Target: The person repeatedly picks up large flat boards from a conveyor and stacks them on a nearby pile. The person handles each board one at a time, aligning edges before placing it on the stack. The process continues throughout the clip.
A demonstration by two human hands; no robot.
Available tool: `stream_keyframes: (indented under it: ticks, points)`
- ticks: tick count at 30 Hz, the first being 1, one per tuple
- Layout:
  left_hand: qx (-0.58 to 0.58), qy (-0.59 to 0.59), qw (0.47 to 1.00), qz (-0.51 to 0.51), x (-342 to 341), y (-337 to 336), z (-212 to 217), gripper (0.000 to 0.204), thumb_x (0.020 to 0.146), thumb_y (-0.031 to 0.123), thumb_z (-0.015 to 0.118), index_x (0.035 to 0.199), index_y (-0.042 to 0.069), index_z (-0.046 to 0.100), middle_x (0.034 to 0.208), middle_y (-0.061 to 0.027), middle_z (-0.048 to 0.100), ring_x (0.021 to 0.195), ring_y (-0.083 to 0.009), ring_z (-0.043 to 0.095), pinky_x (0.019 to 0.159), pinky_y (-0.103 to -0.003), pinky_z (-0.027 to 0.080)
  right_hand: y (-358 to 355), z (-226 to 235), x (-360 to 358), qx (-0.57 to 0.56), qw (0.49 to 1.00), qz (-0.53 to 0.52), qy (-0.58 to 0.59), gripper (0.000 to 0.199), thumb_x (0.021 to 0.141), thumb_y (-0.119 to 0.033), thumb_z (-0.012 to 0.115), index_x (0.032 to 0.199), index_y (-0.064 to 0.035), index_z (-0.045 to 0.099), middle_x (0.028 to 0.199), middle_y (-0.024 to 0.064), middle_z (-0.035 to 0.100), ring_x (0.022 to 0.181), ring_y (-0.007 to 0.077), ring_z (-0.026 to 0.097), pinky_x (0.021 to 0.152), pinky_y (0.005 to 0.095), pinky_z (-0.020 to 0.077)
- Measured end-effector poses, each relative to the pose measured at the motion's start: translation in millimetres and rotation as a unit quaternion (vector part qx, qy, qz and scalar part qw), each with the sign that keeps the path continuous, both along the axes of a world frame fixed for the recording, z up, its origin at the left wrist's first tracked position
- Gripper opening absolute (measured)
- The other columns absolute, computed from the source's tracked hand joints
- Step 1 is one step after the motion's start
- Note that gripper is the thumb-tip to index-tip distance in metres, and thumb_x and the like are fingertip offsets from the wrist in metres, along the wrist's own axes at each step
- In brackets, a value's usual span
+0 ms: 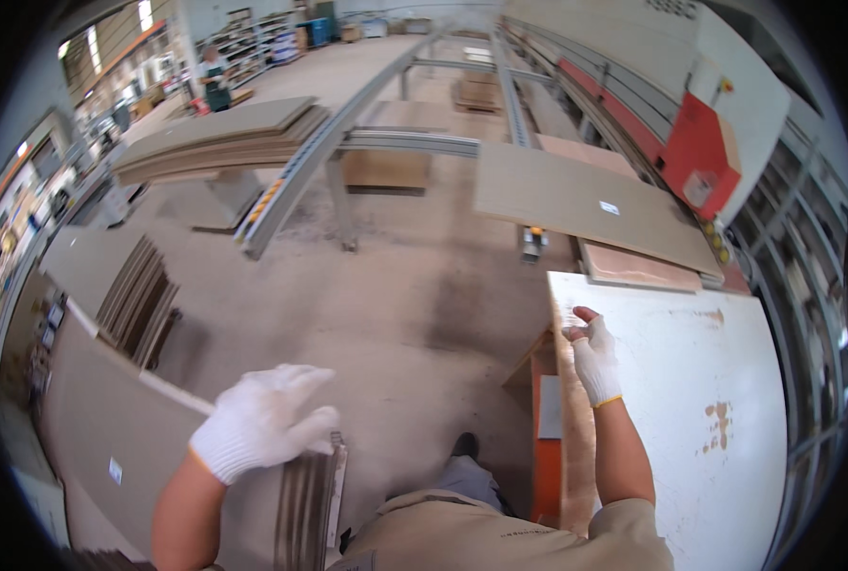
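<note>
Gripping the white panel's [690,400] near edge at 3 o'clock, the right hand [593,357] pinches it; the left hand [262,419] rests spread, clutching nothing, on upright boards [305,504] at 7 o'clock, which might tip if nudged.

2 gloved hands [264,419], 1 white board [690,400], 1 far worker [215,76]

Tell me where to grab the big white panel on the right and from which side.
Take the white panel by its long left edge, coming from the left. It lies flat, and that edge is bare and overhangs its support, so fingers can likely curl under. The right hand already rests on that edge, near the far corner.
</note>
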State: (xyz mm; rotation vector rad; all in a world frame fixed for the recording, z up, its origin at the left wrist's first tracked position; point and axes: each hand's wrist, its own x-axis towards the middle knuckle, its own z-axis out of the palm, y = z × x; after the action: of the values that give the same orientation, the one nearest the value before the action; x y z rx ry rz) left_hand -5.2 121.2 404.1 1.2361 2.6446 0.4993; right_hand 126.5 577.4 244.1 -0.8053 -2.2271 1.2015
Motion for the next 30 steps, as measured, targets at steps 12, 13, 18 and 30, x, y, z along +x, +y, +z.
stream_keyframes:
  ticks: [12,13,18,30]
  points:
    - [0.339,-0.725,0.599,-0.025,-120.9,513.2,-265.6,0.019,0.106,0.025,0.059,0.117,0.011,0.061,0.09,0.0008,0.058,0.083,-0.0137,0.056,0.074,-0.029,0.047,80.1,-104.5,81.6,-0.197,0.919,-0.244,0.238,0.03,0.097,-0.006,0.053,0.126,0.0,0.059,0.097,0.0116,0.072,0.081,0.0144,0.067,0.072,0.0302,0.0565]
    - [0.376,-0.748,0.541,-0.079,-152.4,526.9,-300.9,0.017,0.105,0.022,0.059,0.118,0.011,0.059,0.088,0.0002,0.058,0.082,-0.0129,0.056,0.072,-0.028,0.045,79.3,-100.2,70.0,-0.178,0.945,-0.209,0.176,0.03,0.097,-0.006,0.055,0.126,0.0,0.06,0.097,0.0118,0.072,0.081,0.0146,0.068,0.073,0.03,0.057]
    - [0.506,-0.689,0.515,0.06,-119.2,623.9,-287.3,0.055,0.105,0.036,0.062,0.146,0.004,0.047,0.15,-0.0177,0.048,0.142,-0.0321,0.044,0.12,-0.048,0.037,87.0,-84.7,83.8,-0.131,0.966,-0.209,0.081,0.025,0.096,-0.007,0.06,0.119,-0.0004,0.066,0.095,0.0115,0.075,0.077,0.0157,0.071,0.073,0.0306,0.0584]
    - [0.495,-0.686,0.508,0.163,-97.8,540.2,-278.9,0.049,0.096,0.007,0.072,0.141,0.002,0.053,0.132,-0.0186,0.063,0.117,-0.0256,0.064,0.093,-0.044,0.058,308.9,-38.4,185.3,0.292,0.904,-0.285,-0.126,0.052,0.086,-0.005,0.067,0.136,-0.0044,0.055,0.128,0.0174,0.065,0.117,0.0349,0.064,0.102,0.0417,0.0515]
